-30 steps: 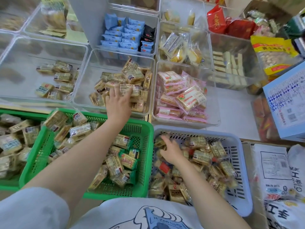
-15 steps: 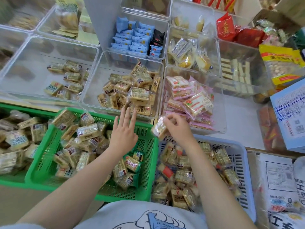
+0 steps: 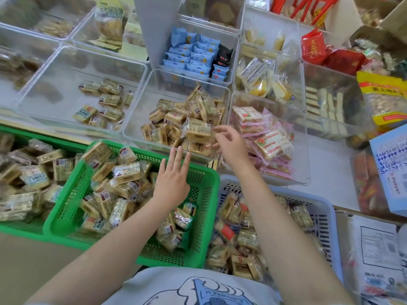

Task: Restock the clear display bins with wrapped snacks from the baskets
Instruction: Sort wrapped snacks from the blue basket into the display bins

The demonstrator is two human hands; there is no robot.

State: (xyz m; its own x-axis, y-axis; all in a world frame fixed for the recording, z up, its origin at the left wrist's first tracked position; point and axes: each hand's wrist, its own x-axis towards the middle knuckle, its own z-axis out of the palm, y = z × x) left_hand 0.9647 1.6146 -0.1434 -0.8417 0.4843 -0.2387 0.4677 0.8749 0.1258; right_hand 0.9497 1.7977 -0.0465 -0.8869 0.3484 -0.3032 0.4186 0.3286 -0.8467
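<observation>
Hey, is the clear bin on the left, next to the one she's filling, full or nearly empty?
Nearly empty: the left clear bin holds one small cluster of wrapped snacks, with most of its floor bare.

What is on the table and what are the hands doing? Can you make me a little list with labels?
left hand: open, fingers straight, above the green basket
right hand: open, fingers loose, at the middle clear bin
middle clear bin: tan wrapped snacks
next bin to the right: pink packets
blue basket: more wrapped snacks

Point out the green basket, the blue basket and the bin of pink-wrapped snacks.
green basket (image 3: 203, 219): head view, right mesh wall.
blue basket (image 3: 323, 219): head view, right slotted wall.
bin of pink-wrapped snacks (image 3: 305, 155): head view, clear right wall.
</observation>
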